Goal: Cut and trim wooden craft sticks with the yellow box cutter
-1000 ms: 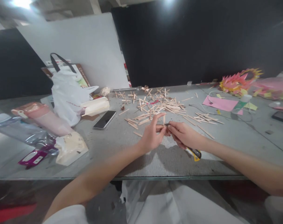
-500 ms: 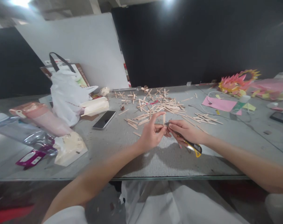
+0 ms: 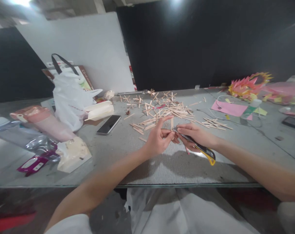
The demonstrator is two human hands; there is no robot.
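My left hand [image 3: 157, 138] pinches a short wooden craft stick [image 3: 172, 123] upright, its index finger arched over the top end. In my right hand [image 3: 194, 135] is a black and yellow utility knife [image 3: 205, 150], its handle slanting down to the right and its tip close to the stick's lower part. Whether the blade touches the wood I cannot tell. Beneath the right hand a small red-tipped piece [image 3: 187, 150] shows, mostly hidden. Beyond both hands lies a pile of loose craft sticks [image 3: 178, 111], with several star-shaped stick pieces [image 3: 139, 101] behind and to its left.
A smartphone [image 3: 109, 124] lies left of the sticks. Farther left are a white bag [image 3: 67, 97], a pink bottle [image 3: 43, 122], a clear plastic bottle [image 3: 23, 136] and a tissue pack [image 3: 74, 154]. Pink paper [image 3: 228, 108], a cable and a spiky paper craft [image 3: 246, 87] occupy the right.
The knife has shifted slightly right and down, with my right hand drawn a little away from the stick. My left hand and the stick have barely moved.
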